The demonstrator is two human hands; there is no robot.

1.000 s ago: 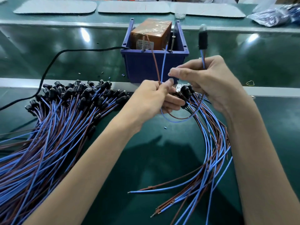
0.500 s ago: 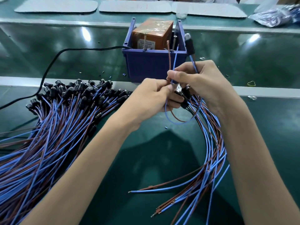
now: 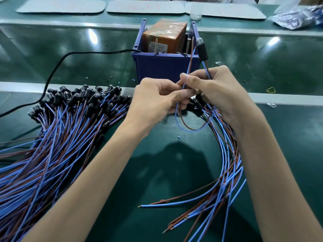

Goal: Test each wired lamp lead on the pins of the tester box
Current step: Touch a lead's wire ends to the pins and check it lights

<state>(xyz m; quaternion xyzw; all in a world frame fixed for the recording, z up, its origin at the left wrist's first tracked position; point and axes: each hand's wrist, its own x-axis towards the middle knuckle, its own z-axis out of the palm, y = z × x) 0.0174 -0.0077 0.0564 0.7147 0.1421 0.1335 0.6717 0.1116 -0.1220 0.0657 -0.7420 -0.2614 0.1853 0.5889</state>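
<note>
Two groups of lamp leads lie on the green table [image 3: 157, 172]. Nearest, bottom right, is the right bundle [image 3: 225, 163], blue and brown wires curving under the right forearm, with stripped ends [image 3: 167, 229] fanned toward the camera. On the left is the left pile [image 3: 52, 145], much bigger, with its black lamp heads massed at the far end and wires running off the lower left edge.

Both hands meet mid-table on one held lead [image 3: 187, 130], which is off the table. Its blue and brown wires hang in a loop below the hands. The left hand [image 3: 153, 102] has its fingers curled and pinches the wires just beside the right thumb. The right hand [image 3: 216, 91] pinches the same wires between thumb and forefinger, other fingers curled behind. The two wire tips [image 3: 191, 55] stick up from the pinch, and the lead's lamp head [image 3: 201, 48], black with a clear tip, stands above the right hand.

Behind the hands is a blue bin [image 3: 164, 67] with the orange tester box [image 3: 164, 37] inside. Two pins stand at the bin's front rim, the left pin [image 3: 157, 43] and the right pin [image 3: 188, 46]. The brown tip is close beside the right pin; can't tell whether it touches. A black cable [image 3: 57, 67] enters the bin from the left.

Further right is a yellow rubber band [image 3: 271, 90]. White mats [image 3: 61, 6] run along the far edge, and a plastic bag [image 3: 297, 16] sits top right.
</note>
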